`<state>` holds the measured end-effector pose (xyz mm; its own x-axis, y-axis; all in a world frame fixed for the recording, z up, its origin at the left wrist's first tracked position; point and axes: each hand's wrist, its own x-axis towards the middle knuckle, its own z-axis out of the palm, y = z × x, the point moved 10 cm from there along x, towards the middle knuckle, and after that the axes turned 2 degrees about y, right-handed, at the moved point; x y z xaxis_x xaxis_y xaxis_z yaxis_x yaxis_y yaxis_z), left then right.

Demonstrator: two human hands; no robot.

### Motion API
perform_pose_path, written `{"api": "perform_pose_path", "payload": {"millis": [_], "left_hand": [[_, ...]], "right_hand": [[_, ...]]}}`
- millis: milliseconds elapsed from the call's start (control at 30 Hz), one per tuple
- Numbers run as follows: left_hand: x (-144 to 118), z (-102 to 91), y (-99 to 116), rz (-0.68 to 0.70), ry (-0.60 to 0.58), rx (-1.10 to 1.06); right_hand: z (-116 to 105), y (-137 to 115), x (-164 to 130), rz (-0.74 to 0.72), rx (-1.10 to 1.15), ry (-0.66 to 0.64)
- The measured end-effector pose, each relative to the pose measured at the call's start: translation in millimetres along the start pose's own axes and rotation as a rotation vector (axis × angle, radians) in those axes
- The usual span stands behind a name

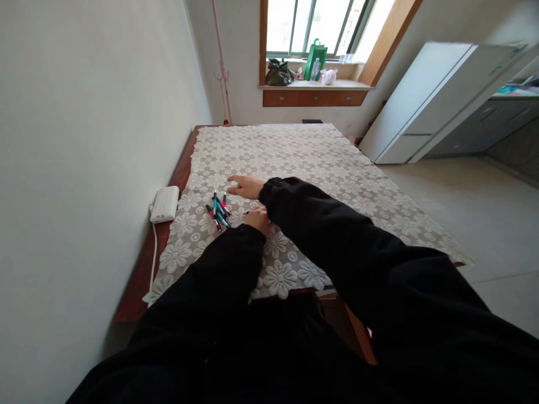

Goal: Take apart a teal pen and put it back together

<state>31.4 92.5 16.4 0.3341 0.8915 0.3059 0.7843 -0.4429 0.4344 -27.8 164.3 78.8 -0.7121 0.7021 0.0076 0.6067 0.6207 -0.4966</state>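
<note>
Several pens (pixel 219 210) with pink, teal and black barrels lie in a loose bunch on a lace flower-patterned tablecloth (pixel 295 157). My right hand (pixel 245 187) reaches across just beyond them, flat on the cloth with the fingers stretched out to the left. My left hand (pixel 257 219) rests on the cloth right of the pens, fingers curled; a thin dark object shows at its fingertips, and whether it grips it is unclear. Both arms are in black sleeves.
A white power bank (pixel 165 204) with a cable lies at the table's left edge by the wall (pixel 84 140). A windowsill (pixel 314 84) at the back holds bags and a bottle. A white fridge (pixel 425 101) stands at the right.
</note>
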Motion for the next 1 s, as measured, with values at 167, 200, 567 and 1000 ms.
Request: {"api": "perform_pose_path", "payload": {"millis": [167,200,567,1000], "left_hand": [[3.7,-17.5,-24.4,-0.142,0.138,-0.026],[3.5,-23.8,-30.1,-0.175,0.180,-0.047],[3.5,-41.8,-54.6,-0.225,0.138,-0.051],[2.5,-37.6,-48.7,-0.181,0.116,-0.126]], "right_hand": [[-61.1,72.3,-86.9,-0.124,0.244,0.203],[-66.9,86.2,-101.6,-0.122,0.220,0.275],[-8.7,100.7,-128.5,-0.302,0.157,0.475],[14.6,117.3,-125.3,-0.201,0.270,0.344]]}}
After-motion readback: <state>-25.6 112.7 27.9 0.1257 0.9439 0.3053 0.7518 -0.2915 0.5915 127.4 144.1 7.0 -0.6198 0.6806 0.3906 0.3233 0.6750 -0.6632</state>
